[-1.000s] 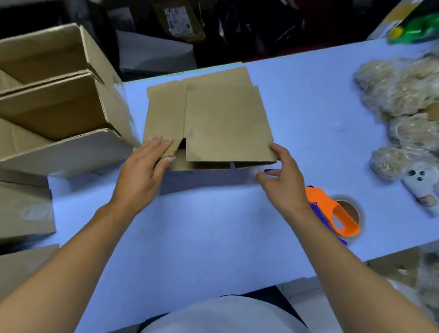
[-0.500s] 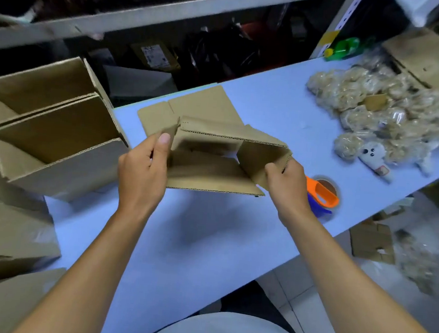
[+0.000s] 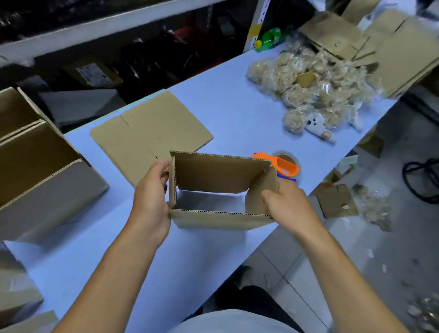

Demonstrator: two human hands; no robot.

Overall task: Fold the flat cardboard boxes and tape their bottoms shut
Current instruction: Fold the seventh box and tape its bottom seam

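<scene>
Fingers [image 3: 163, 172] of the left hand [image 3: 151, 200] are curled round the left wall of the box [image 3: 221, 193], and the right hand [image 3: 289, 207] is clamped on its right wall, thumb inside.

The surface [image 3: 233, 119] is seen through the open bottom of the box, so no flaps are yet folded in. Half a second ago the box was only half opened, a skewed sleeve; a second ago it was lying flat. It is now squared into a rectangular tube, held between the hands just above the near edge of the surface. The erecting step is judged done; bottom flaps remain to be closed and taped.

Finished boxes [image 3: 27, 165] are stacked at left. A flat blank [image 3: 146, 136] is left lying just behind the box. The tape dispenser [image 3: 283, 165] is lying just beyond the right hand, within reach.
</scene>
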